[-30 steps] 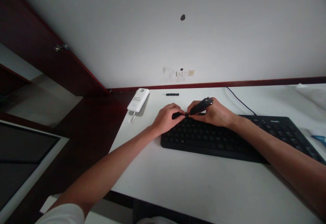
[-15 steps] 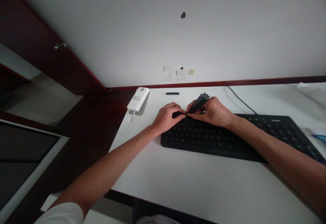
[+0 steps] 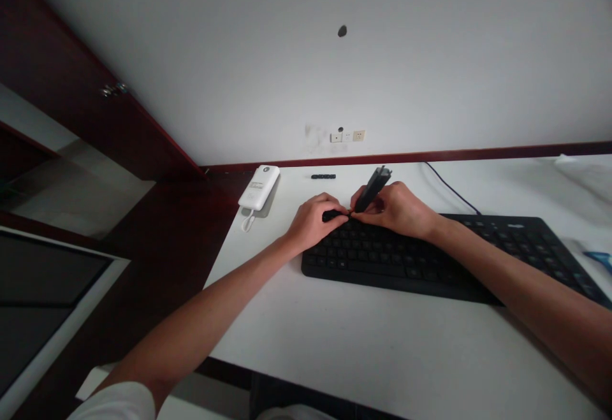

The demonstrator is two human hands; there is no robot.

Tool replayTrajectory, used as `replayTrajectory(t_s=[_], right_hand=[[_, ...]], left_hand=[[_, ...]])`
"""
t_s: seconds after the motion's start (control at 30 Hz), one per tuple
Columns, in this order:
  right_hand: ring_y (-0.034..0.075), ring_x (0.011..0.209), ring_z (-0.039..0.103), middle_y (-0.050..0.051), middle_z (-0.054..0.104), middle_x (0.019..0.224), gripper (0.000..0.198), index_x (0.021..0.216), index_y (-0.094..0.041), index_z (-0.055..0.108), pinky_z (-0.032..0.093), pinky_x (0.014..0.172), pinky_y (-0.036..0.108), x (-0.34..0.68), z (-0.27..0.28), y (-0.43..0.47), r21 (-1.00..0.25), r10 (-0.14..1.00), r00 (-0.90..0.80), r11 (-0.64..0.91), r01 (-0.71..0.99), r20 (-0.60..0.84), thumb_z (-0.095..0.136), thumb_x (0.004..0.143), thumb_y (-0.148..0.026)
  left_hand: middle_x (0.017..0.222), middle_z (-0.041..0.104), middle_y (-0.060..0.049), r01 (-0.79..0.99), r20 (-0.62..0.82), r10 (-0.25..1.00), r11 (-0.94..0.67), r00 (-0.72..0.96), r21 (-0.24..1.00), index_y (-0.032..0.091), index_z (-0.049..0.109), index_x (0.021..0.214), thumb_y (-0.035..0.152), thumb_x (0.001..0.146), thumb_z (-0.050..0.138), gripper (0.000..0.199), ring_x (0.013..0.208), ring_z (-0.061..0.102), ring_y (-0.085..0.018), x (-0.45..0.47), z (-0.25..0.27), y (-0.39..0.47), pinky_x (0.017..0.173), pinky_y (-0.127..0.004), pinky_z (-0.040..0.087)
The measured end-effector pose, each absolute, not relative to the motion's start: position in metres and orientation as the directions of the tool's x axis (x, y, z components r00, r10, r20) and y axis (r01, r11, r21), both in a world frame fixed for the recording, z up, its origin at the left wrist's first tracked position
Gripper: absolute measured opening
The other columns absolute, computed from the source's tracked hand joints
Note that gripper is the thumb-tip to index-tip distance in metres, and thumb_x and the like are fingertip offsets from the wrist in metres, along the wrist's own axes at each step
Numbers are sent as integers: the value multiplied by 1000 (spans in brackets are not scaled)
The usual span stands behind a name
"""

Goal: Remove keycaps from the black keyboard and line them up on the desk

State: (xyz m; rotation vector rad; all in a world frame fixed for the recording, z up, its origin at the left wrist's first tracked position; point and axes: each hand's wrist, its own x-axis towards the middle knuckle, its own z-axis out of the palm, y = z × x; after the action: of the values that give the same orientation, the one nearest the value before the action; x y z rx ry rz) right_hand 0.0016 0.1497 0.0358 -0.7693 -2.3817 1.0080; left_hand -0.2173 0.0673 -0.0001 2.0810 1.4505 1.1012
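Note:
A black keyboard (image 3: 377,259) lies on the white desk, with both hands over its upper left part. My left hand (image 3: 319,219) rests there, thumb and forefinger closed to a pinch. What lies between those fingertips is hidden. In my right hand (image 3: 399,210) is a black stick-shaped tool (image 3: 373,188), tilted, its upper end showing small prongs. The tool's lower end goes down among my fingers, close to my left fingertips, and its contact with the keys cannot be made out.
Toward the desk's far left lies a white power bank (image 3: 259,188) with a short cable loop. A short row of small black pieces (image 3: 324,176) sits near the wall. The keyboard's cable (image 3: 452,189) runs back. At the right edge are a blue object (image 3: 600,258) and whitish plastic (image 3: 586,174).
The tool in my right hand has tipped more upright, its upper end shifting slightly left. My left hand stays in place.

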Motion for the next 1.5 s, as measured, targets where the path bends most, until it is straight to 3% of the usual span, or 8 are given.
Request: replayTrajectory(t_s=[0.33, 0.47, 0.6, 0.87, 1.07, 1.3, 1.5], right_hand=[[22, 77, 70, 4, 76, 86, 32, 98, -19, 76, 58, 71, 35, 1, 27, 156, -867, 630, -765, 448, 219, 132, 76, 80, -46], [25, 88, 74, 5, 79, 99, 31, 102, -22, 79, 60, 82, 40, 3, 35, 159, -859, 597, -792, 467, 209, 132, 77, 81, -44], [27, 94, 73, 7, 78, 105, 32, 105, -22, 78, 61, 82, 41, 3, 45, 159, -839, 623, -761, 501, 212, 181, 75, 83, -45], [24, 80, 72, 6, 76, 88, 30, 100, -20, 68, 57, 70, 36, -13, 32, 139, -884, 744, -629, 429, 188, 227, 62, 96, -50], [25, 77, 75, 8, 75, 90, 41, 101, -19, 67, 59, 66, 35, -14, 18, 141, -939, 838, -515, 303, 162, 182, 66, 91, -59], [25, 75, 77, 5, 72, 84, 42, 89, -20, 65, 64, 63, 34, -16, 15, 144, -974, 886, -450, 188, 124, 114, 73, 85, -61], [23, 70, 75, 5, 71, 84, 36, 91, -19, 68, 63, 63, 34, -17, 14, 142, -965, 891, -427, 229, 126, 156, 73, 87, -55]], left_hand=[[104, 73, -4, 626, 329, 937, -326, 115, 709, 22, 78, 99, 33, 85, 82, 19, 99, 69, -21, -209, 5, 68, 92, -37, 55], [103, 74, -3, 641, 317, 943, -303, 97, 705, 23, 77, 96, 32, 83, 83, 17, 98, 70, -22, -207, 5, 69, 90, -37, 55], [103, 73, -2, 654, 337, 937, -313, 93, 689, 24, 77, 95, 29, 84, 82, 14, 99, 69, -21, -206, 6, 68, 92, -37, 54], [101, 73, -2, 634, 347, 932, -331, 104, 699, 23, 77, 97, 28, 86, 81, 13, 98, 70, -21, -208, 4, 68, 91, -37, 55], [100, 73, -2, 614, 350, 931, -339, 106, 713, 23, 79, 96, 27, 87, 81, 10, 95, 70, -18, -212, 3, 69, 93, -34, 54], [98, 72, -2, 636, 370, 925, -340, 92, 693, 23, 78, 94, 25, 89, 79, 6, 93, 70, -17, -210, 3, 67, 92, -33, 54], [100, 72, -3, 630, 378, 921, -350, 96, 693, 21, 77, 94, 23, 89, 78, 5, 95, 69, -18, -209, 3, 67, 93, -33, 53]])
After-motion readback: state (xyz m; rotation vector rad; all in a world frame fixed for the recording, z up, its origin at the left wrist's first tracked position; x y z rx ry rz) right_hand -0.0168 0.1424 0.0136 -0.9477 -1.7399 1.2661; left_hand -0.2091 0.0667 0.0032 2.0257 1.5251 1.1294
